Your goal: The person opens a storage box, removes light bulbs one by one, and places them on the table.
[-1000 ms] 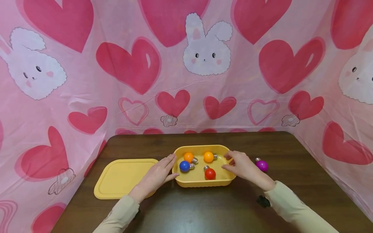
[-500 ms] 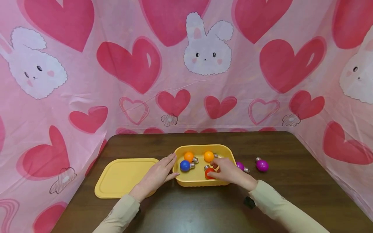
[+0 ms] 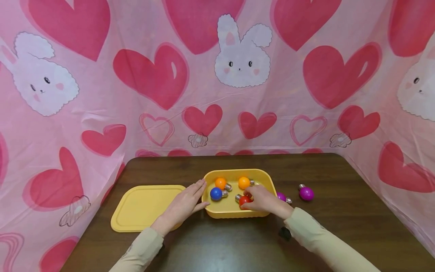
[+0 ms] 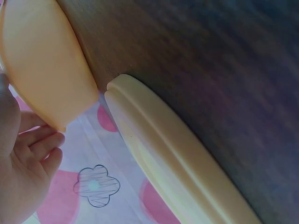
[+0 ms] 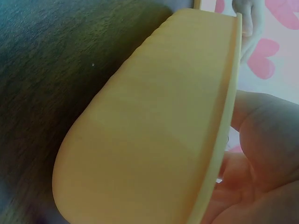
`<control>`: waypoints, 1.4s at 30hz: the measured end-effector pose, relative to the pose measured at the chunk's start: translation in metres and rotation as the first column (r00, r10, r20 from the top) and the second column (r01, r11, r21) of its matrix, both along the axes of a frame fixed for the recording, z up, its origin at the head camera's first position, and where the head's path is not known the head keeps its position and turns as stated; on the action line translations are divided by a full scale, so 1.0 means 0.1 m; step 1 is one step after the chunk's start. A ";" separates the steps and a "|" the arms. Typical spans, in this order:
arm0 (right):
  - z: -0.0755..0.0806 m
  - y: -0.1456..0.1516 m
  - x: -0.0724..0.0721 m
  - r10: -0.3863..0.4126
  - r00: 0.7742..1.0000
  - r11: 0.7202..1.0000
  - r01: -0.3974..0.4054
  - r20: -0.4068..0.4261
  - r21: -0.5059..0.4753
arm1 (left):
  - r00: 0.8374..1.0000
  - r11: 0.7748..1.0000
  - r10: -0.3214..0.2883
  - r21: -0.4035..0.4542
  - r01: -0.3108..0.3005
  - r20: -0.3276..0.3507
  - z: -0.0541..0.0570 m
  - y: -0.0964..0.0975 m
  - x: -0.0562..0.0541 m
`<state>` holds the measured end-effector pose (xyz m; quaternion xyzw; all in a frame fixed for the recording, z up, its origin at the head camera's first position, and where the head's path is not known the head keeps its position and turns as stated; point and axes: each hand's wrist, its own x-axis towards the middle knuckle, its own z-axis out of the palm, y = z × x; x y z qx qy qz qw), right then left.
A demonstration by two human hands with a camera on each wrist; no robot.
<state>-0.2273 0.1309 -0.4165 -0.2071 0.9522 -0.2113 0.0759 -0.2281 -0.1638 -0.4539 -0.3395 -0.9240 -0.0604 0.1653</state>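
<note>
1. Inside the yellow container (image 3: pixel 234 215), near its front wall, the red light bulb (image 3: pixel 243 201) is being pinched between thumb and fingers of the right hand (image 3: pixel 261 199), as the head view suggests; the far-side contact is being hidden.
2. The container's left rim is being touched by the left hand (image 3: pixel 183 202), its fingers being held nearly straight, clasping nothing; steadying is probably being provided.
3. On the table (image 3: pixel 210 245), a purple light bulb (image 3: pixel 306 193) is lying to the right.
4. Grasping is seemingly being carried out; a secure pinch and wall-clearing lift are being called for.
</note>
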 end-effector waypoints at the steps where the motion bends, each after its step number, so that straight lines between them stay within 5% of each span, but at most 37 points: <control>1: 0.00 0.00 0.00 -0.006 1.000 1.000 0.006 0.005 0.000 | 1.000 1.000 -0.003 0.000 0.003 -0.006 0.00 0.00 0.00; 11: 0.01 -0.02 -0.01 -0.026 1.000 1.000 0.026 -0.013 0.006 | 0.999 1.000 0.018 -0.013 -0.018 0.045 0.00 0.01 0.02; 19: 0.18 0.10 0.01 -0.044 0.997 0.998 0.042 -0.062 -0.044 | 0.998 1.000 0.020 -0.006 -0.019 0.056 0.01 0.01 0.03; 32: 0.58 0.70 -0.01 -0.133 0.978 0.986 0.113 -0.160 -0.124 | 0.997 1.000 0.028 0.001 -0.028 0.078 0.02 0.01 0.03; 42: 0.58 1.26 -0.02 -0.258 0.943 0.963 0.233 -0.208 -0.136 | 0.997 0.999 0.035 -0.016 -0.034 0.068 0.03 0.01 0.02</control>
